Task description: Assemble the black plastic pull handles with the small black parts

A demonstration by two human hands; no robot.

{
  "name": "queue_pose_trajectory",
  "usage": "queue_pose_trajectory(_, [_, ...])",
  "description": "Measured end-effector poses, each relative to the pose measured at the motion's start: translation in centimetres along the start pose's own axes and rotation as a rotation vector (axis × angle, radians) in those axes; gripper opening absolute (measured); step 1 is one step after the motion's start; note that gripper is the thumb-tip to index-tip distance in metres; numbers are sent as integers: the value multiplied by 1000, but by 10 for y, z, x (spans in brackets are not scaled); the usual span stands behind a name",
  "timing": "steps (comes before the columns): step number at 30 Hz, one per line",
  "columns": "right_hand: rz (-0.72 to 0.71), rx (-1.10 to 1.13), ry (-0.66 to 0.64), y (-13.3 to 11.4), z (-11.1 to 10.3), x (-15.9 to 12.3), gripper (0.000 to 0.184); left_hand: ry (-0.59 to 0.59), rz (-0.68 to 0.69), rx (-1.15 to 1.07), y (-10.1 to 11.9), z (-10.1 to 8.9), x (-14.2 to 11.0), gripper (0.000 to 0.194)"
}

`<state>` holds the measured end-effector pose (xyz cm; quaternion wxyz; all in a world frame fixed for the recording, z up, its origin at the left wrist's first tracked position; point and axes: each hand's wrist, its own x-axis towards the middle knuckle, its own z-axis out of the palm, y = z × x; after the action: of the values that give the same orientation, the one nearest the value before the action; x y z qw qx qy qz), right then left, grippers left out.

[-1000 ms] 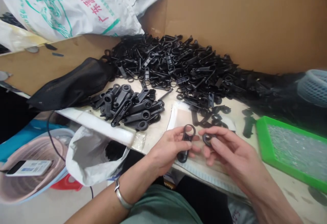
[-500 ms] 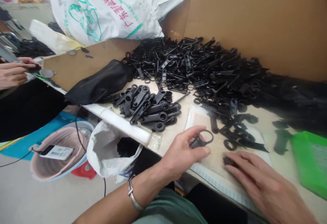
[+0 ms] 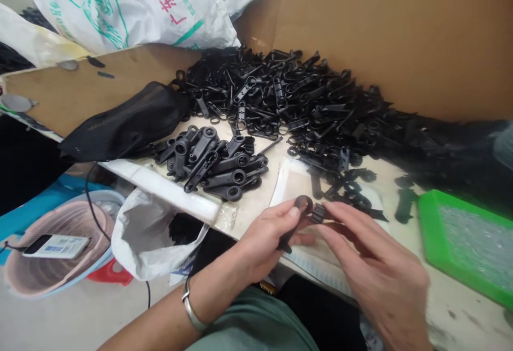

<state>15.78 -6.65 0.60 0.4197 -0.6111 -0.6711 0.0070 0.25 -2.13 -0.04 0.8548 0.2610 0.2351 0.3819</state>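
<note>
My left hand [image 3: 266,236] is closed round a long black plastic part [image 3: 303,204] with a ring at its upper end. Between the thumb and fingers of my right hand [image 3: 366,257] is a small ribbed black plastic piece [image 3: 318,213], close beside that ring; I cannot tell whether the two touch. Beyond my hands, loose black rings and flat pieces [image 3: 352,193] lie on the table. A small pile of black lever-shaped parts [image 3: 218,164] sits to the left, in front of a large heap of black plastic parts [image 3: 280,92].
On the right stands a green tray [image 3: 430,233] of small clear pieces. A black cloth bag [image 3: 128,121] lies at the left. Below the table edge are an open white sack [image 3: 136,239] and a pink basket [image 3: 24,281] holding a white device [image 3: 58,247]. Cardboard [image 3: 380,36] walls the back.
My right hand has risen from the tabletop with the small ribbed piece and come up to my left hand. The long part has turned in my left hand. The view has swung right.
</note>
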Motion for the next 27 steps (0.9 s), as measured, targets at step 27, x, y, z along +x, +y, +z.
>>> queue_pose_trajectory(27, [9, 269, -272, 29, -7, 14, 24, -11, 131, 942, 17, 6, -20, 35])
